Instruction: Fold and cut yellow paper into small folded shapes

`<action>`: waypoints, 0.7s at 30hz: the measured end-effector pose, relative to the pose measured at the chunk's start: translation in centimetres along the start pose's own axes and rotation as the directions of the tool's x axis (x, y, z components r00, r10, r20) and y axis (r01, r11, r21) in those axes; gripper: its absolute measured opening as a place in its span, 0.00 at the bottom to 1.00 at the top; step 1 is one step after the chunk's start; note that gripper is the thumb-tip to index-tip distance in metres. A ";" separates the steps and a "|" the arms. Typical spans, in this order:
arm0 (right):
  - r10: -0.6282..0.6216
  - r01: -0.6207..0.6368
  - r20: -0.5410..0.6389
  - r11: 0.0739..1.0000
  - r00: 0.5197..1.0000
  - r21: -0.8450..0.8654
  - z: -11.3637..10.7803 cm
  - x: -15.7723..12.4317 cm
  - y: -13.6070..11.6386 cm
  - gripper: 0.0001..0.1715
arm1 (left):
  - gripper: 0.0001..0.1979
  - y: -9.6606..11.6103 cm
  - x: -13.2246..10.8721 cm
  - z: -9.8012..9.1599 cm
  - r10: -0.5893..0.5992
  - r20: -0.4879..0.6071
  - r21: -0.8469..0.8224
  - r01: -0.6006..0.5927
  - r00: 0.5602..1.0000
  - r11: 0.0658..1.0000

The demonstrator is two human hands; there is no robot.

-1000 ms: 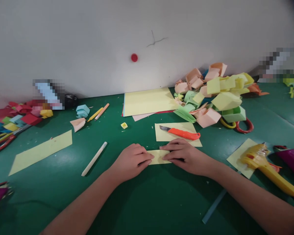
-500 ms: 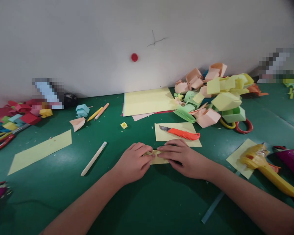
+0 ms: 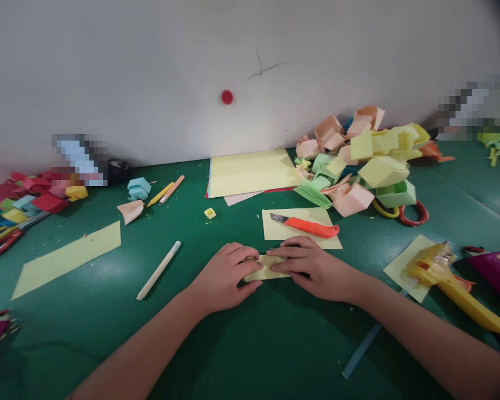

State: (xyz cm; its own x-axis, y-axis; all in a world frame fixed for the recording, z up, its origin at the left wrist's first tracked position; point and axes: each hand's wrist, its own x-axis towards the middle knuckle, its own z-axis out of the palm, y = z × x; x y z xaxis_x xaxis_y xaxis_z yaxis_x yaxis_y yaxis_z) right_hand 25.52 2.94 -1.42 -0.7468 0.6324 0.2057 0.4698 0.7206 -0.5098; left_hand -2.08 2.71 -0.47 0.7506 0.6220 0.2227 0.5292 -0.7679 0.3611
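Observation:
A small folded piece of pale yellow paper lies on the green table in front of me. My left hand holds its left end, with the fingers curled over it and the thumb at its near edge. At the right end, the bent fingers of my right hand press on the paper and pin it. Both hands hide parts of its ends. Just beyond my right hand, an orange utility knife with its blade out rests on a yellow sheet.
A white pen lies left of my hands. Folded paper boxes are heaped at the back right, beside a paper stack. A yellow glue gun sits on the right; red-handled scissors lie far left.
My fingers have shifted slightly on the paper. More of its middle and left end now shows, and my left thumb has moved off to its near edge.

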 end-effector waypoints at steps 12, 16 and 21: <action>-0.012 0.012 0.007 0.998 1.000 -0.059 0.0 0.0 -0.2 0.23 | 0.10 0.1 0.0 -0.2 -0.006 -0.013 -0.019 0.006 1.000 1.000; -0.013 0.014 0.013 0.997 1.000 -0.071 -0.1 -0.1 -0.4 0.23 | 0.10 0.3 0.0 -0.5 0.008 -0.020 -0.031 -0.008 1.000 0.999; -0.025 0.025 0.005 0.996 1.000 -0.083 -0.1 0.0 -0.6 0.22 | 0.12 0.1 0.1 -0.7 -0.002 -0.056 -0.086 -0.003 0.998 0.996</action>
State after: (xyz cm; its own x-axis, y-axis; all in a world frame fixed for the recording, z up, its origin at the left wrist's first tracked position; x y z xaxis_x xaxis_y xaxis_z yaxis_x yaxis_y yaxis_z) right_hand 25.34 2.56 -1.04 -0.7607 0.6128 0.2141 0.4884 0.7576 -0.4330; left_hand -2.19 2.76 0.22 0.7263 0.6309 0.2729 0.4907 -0.7539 0.4368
